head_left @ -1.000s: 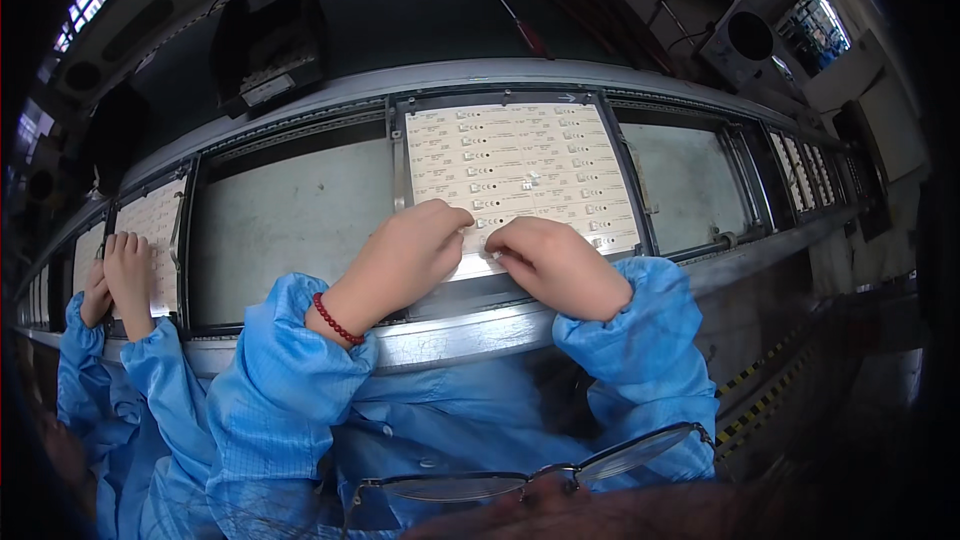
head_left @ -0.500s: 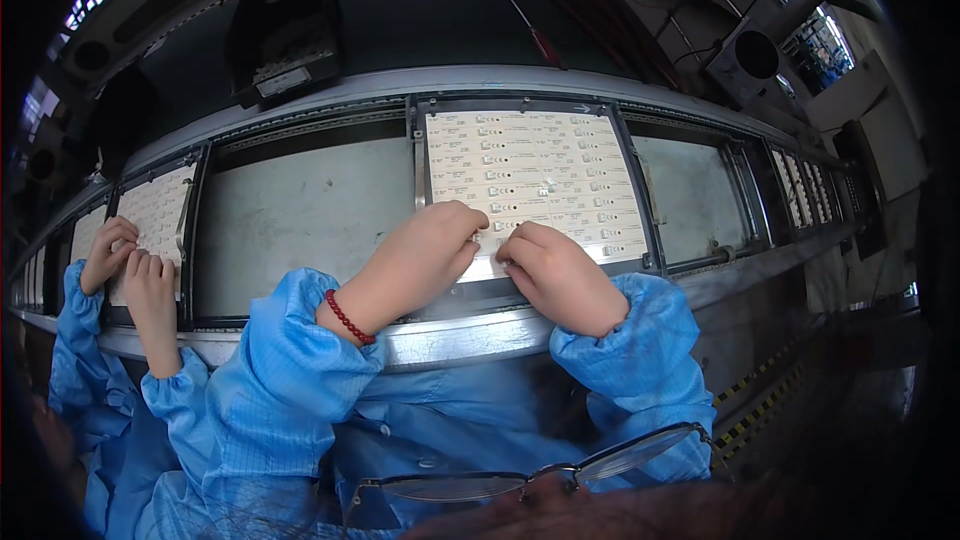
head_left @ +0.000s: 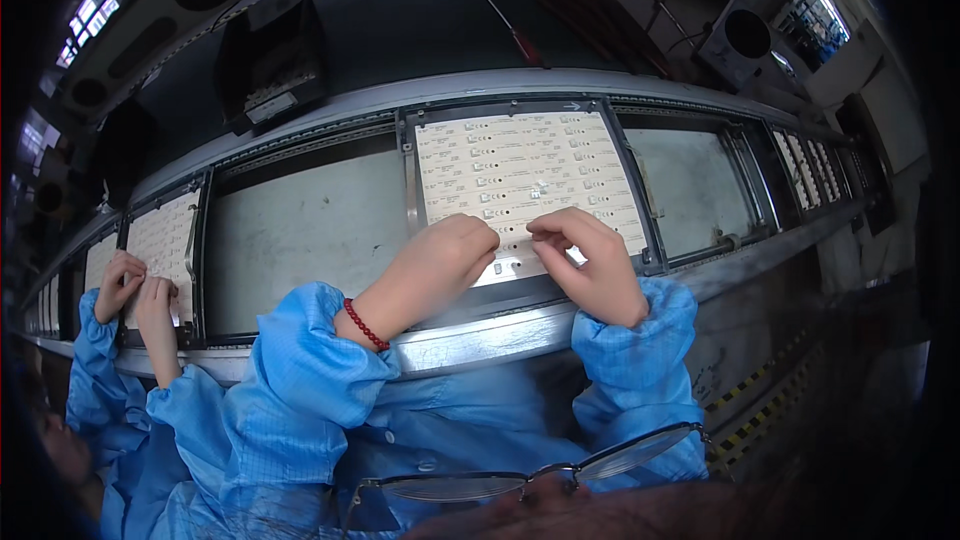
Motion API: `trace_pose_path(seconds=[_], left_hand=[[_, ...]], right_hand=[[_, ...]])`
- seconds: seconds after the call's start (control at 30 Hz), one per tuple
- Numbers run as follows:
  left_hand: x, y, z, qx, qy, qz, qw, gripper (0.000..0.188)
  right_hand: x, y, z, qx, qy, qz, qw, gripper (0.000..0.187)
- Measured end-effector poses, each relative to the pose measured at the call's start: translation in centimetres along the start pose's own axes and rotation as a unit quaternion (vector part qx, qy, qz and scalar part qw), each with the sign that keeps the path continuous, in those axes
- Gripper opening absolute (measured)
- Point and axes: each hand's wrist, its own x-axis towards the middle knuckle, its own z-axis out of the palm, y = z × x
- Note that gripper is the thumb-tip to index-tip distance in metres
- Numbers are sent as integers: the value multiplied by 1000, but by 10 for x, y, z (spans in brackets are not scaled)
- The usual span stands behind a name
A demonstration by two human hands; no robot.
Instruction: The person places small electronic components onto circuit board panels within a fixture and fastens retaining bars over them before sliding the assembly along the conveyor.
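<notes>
printed cream panel [head_left: 520, 165]; left hand [head_left: 447, 252], right hand [head_left: 588, 258] over lower edge, finger grip unclear; grey bay [head_left: 310, 235] beyond left edge.

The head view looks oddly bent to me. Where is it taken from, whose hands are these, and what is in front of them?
There is no robot here. A person wears a wide fisheye camera on the head, looking down, so straight edges seem curved. The left hand, with a red bracelet at its wrist, and the right hand are the wearer's own. Both are at the near part of a pale board dotted with small parts. Whether either holds something tiny is hard to tell.

Beyond lie a black bin and a tool with a red handle. At the far left, another person's hands work at a similar board.
</notes>
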Motion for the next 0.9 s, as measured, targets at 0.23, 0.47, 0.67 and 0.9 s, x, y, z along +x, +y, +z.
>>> trace_pose_path(seconds=[0.23, 0.47, 0.67, 0.9], left_hand=[[0, -2, -3, 45, -9, 46, 998, 11], [-1, -2, -5, 81, -31, 60, 994, 14], [3, 7, -4, 115, -50, 80, 989, 12], [8, 28, -10, 167, -55, 51, 983, 10]], right_hand=[[-1, -8, -4, -3, 39, -36, 999, 16], [-8, -5, -5, 10, 73, -25, 997, 15], [-8, -8, -7, 23, 96, -12, 995, 17], [-19, 12, -47, -212, 297, 42, 930, 25]])
